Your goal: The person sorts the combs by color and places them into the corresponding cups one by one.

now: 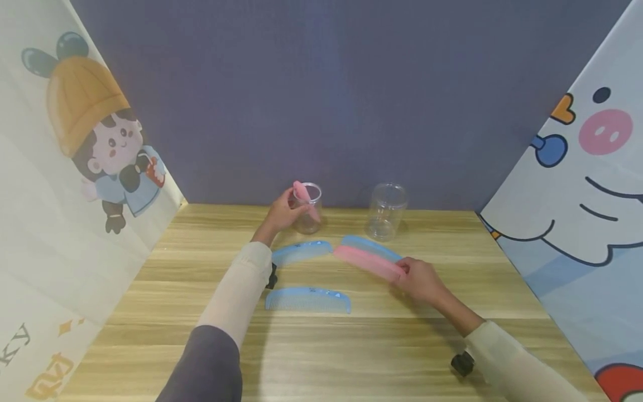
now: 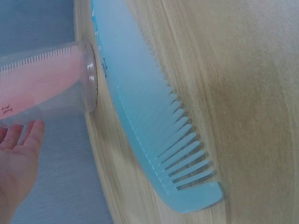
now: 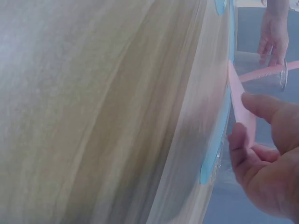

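Note:
My left hand (image 1: 282, 214) is at a clear plastic jar (image 1: 307, 224), its fingers and thumb round the side near the rim. A pink comb (image 2: 51, 77) leans inside that jar, its top end poking out above the rim. Over on the right, my right hand (image 1: 421, 279) pinches a second pink comb (image 1: 369, 262) by one end, between thumb and fingers. The held comb slants over a blue comb (image 1: 364, 243) on the table and partly covers it. Another blue comb (image 1: 301, 252) lies just in front of the left jar, partly behind the left forearm.
A second clear jar (image 1: 387, 212) stands upright at the back right, with no comb in it. Nearer the front of the wooden table (image 1: 402, 346) lies one more blue comb (image 1: 308, 300). A dark wall (image 1: 321, 111) rises behind, and printed panels flank both sides.

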Available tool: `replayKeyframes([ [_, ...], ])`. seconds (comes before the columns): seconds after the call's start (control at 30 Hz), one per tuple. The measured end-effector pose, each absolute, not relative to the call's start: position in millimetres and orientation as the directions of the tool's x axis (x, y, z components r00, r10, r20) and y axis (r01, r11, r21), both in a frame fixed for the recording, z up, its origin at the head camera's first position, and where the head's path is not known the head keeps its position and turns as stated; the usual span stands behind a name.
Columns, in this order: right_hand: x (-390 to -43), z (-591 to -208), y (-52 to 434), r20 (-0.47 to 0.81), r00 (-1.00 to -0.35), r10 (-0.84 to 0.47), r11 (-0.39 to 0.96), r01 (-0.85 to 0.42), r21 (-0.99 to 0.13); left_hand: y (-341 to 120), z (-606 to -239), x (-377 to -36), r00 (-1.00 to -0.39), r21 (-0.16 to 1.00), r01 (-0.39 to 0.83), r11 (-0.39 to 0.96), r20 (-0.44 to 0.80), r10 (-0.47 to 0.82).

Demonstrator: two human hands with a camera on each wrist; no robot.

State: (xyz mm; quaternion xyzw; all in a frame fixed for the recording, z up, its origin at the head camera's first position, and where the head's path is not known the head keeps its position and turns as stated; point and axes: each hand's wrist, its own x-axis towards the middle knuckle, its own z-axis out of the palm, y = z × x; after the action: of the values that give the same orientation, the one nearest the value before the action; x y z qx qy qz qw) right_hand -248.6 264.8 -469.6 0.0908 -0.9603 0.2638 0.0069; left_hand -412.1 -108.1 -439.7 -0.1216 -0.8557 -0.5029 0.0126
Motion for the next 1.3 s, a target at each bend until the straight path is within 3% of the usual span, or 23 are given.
replayKeyframes([
  [0.4, -256, -469, 272, 0.295, -0.944, -0.147, 0.805, -0.288, -0.519, -109, -440, -412, -0.97, 0.857, 0.218, 0.466, 0.138, 0.2],
  [0.93, -270, -453, 283, 0.114, -0.991, -0.069, 0.701, -0.129, -0.701, -110, -439, -413, -0.971, 0.854, 0.218, 0.473, 0.138, 0.198],
  [1.3, -281, -427, 283, 0.129, -0.99, -0.057, 0.729, -0.13, -0.672, -110, -440, -411, -0.97, 0.856, 0.215, 0.47, 0.132, 0.204],
])
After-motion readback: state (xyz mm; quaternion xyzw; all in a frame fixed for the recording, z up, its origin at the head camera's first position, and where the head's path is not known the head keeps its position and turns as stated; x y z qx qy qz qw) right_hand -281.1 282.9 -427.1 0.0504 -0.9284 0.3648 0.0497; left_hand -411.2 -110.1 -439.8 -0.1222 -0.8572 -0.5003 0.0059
